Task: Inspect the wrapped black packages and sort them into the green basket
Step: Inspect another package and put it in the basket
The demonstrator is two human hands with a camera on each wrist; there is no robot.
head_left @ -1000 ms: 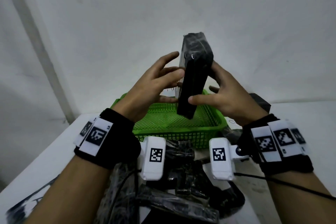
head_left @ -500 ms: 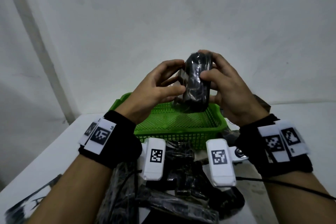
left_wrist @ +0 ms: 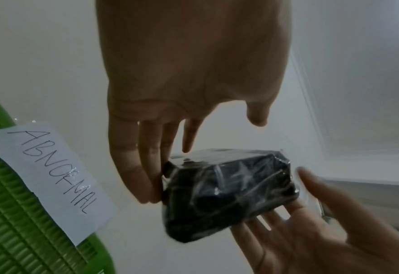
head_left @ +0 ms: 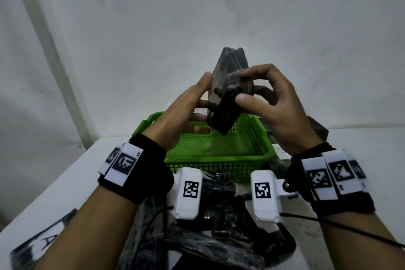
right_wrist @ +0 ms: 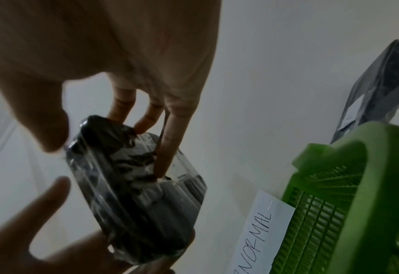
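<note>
I hold one black package (head_left: 225,112) wrapped in clear film, tilted, in the air above the green basket (head_left: 219,158). My right hand (head_left: 243,85) pinches its upper part between thumb and curled fingers (right_wrist: 168,148). My left hand (head_left: 202,96) supports the package's left side with straight fingers (left_wrist: 144,176), thumb held apart. The film looks creased over the package (left_wrist: 226,194) and bunched at one end (right_wrist: 133,185). The basket's mesh floor, where it shows, holds nothing.
A pile of wrapped black packages (head_left: 219,215) lies on the white table (head_left: 65,182) between me and the basket. A paper label reading ABNORMAL (left_wrist: 50,178) lies beside the basket (right_wrist: 358,185). A dark bag (right_wrist: 386,83) stands behind it on the right.
The package stood upright a second ago, was turned end-on, and now tilts with a broad face showing. My right hand has shifted its hold higher; my left fingers have straightened.
</note>
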